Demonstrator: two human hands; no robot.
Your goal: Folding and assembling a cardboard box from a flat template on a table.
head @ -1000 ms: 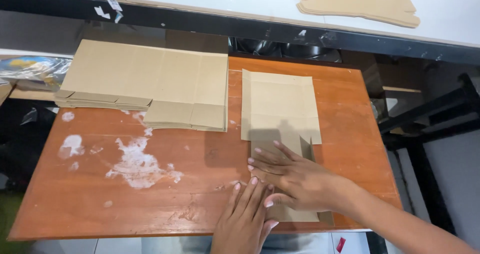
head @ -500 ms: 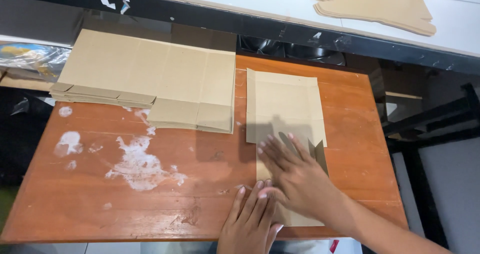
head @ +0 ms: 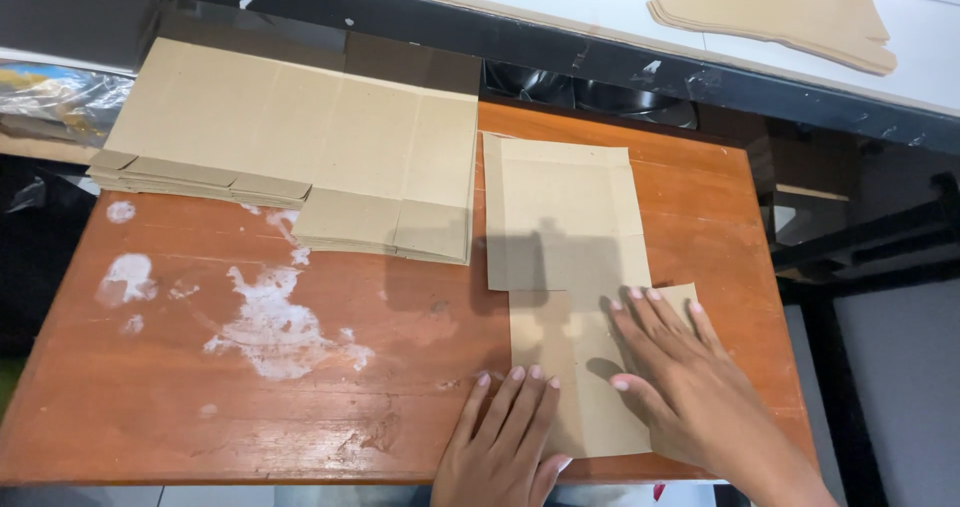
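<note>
A flat brown cardboard blank (head: 560, 227) lies on the right half of the orange wooden table (head: 250, 407). My right hand (head: 690, 377) presses flat, fingers spread, on the blank's lower right flap, which now lies unfolded on the table. My left hand (head: 505, 437) rests flat at the blank's lower left edge, fingertips on the cardboard near the table's front edge. Neither hand grips anything.
A stack of flat cardboard blanks (head: 300, 147) sits at the table's back left. More cardboard sheets (head: 770, 7) lie on a white surface behind a black rail. A plastic-wrapped bundle (head: 55, 92) is at far left. The table's right edge drops to dark shelving.
My right hand slid from the blank's middle to its lower right, and the raised side flap now lies flat. My left hand stayed almost still.
</note>
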